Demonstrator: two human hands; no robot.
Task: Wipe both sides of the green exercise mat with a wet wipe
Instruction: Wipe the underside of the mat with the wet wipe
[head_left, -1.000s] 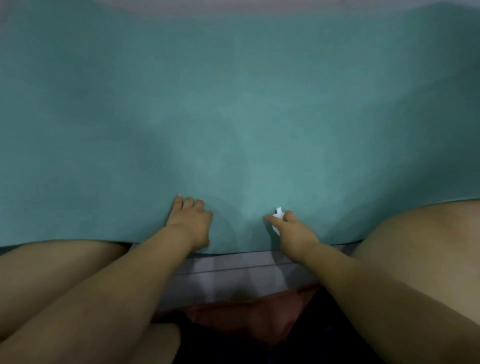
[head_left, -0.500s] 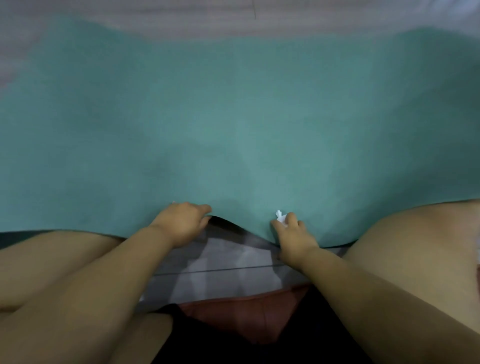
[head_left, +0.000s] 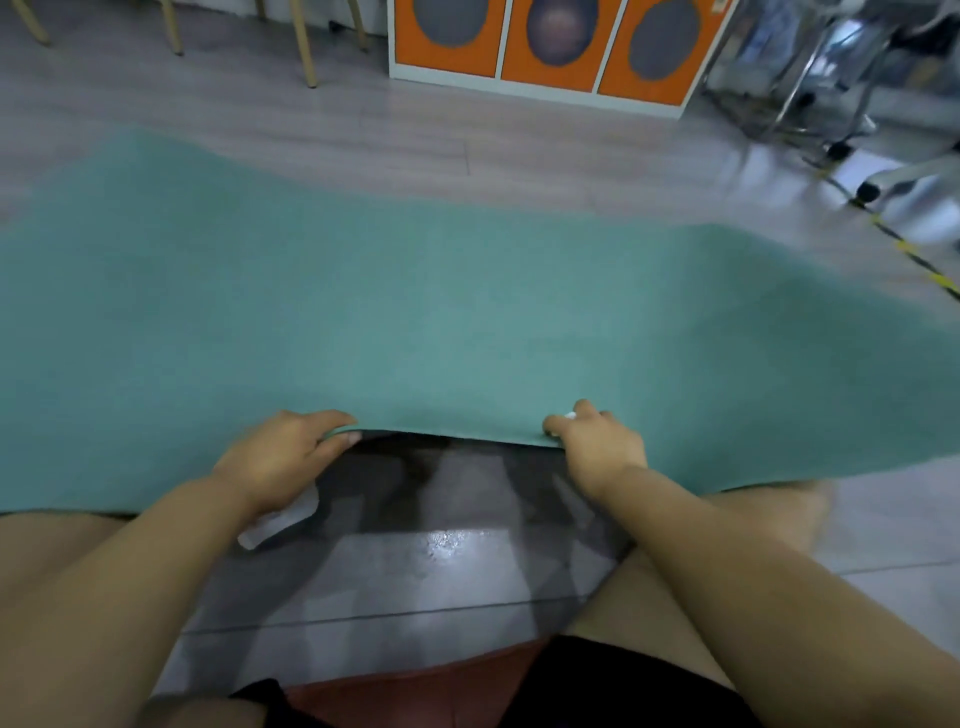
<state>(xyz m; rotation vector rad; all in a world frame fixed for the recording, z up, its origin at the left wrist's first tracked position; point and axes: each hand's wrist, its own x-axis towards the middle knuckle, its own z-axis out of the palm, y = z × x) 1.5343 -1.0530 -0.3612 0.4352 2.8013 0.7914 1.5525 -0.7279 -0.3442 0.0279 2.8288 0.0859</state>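
The green exercise mat (head_left: 467, 322) stretches across the grey floor in front of me, its near edge lifted off the floor. My left hand (head_left: 280, 457) pinches that near edge between thumb and fingers. My right hand (head_left: 597, 441) grips the same edge further right, with a bit of the white wet wipe (head_left: 570, 415) showing between its fingers. Most of the wipe is hidden inside the hand. Under the raised edge the floor lies in shadow.
An orange cabinet (head_left: 545, 47) with round dark windows stands at the back. Wooden chair legs (head_left: 306, 47) are at the back left, a metal wheeled frame (head_left: 810, 78) at the back right. A white packet (head_left: 280, 522) lies on the floor under my left wrist. My bare knees flank the mat edge.
Both hands went from resting on the mat's near edge to gripping it and lifting it off the floor. My view has tilted up, bringing the room behind the mat into sight.
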